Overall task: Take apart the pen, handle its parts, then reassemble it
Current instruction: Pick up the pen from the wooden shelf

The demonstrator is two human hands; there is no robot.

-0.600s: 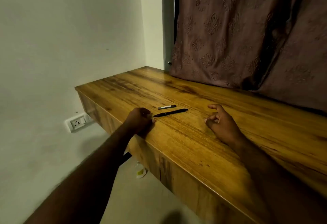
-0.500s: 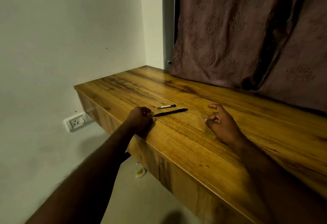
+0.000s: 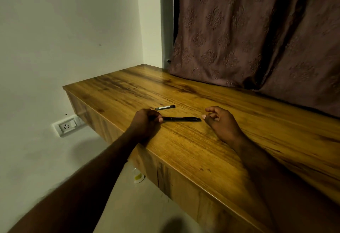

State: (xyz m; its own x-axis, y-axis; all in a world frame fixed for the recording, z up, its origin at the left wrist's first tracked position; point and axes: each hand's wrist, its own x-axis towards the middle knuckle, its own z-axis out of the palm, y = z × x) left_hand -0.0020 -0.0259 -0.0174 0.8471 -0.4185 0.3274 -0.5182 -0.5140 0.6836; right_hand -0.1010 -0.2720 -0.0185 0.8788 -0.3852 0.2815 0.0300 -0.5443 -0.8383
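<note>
**Inspector:** Report the frame from its left edge.

**Assistant:** At lower left, a white wall socket (image 3: 66,125) sits on the pale wall below the end of the wooden desk (image 3: 184,151). Under the desk edge, at lower centre, a small pale object (image 3: 138,177) lies on the floor; what it is cannot be made out.

**Inspector:** The left hand?

**Assistant:** The left hand (image 3: 145,124) rests at the desk's near edge, left of centre, fingers curled. Its fingertips (image 3: 160,120) pinch the left end of the black pen (image 3: 181,119). The pen lies flat on the desk, running nearly level across the centre of the frame.

**Inspector:** Any other part?

**Assistant:** A short dark piece with a light band (image 3: 165,107) lies just above the pen in the frame, apart from it and touched by neither hand. It is possibly the cap; the light is too dim to confirm.

**Inspector:** The right hand?

**Assistant:** The right hand (image 3: 221,122) rests on the desk right of centre, loosely curled and holding nothing. Its thumb tip is just beside the pen's right end; contact cannot be confirmed. A patterned brown curtain (image 3: 257,30) fills the upper right.
</note>
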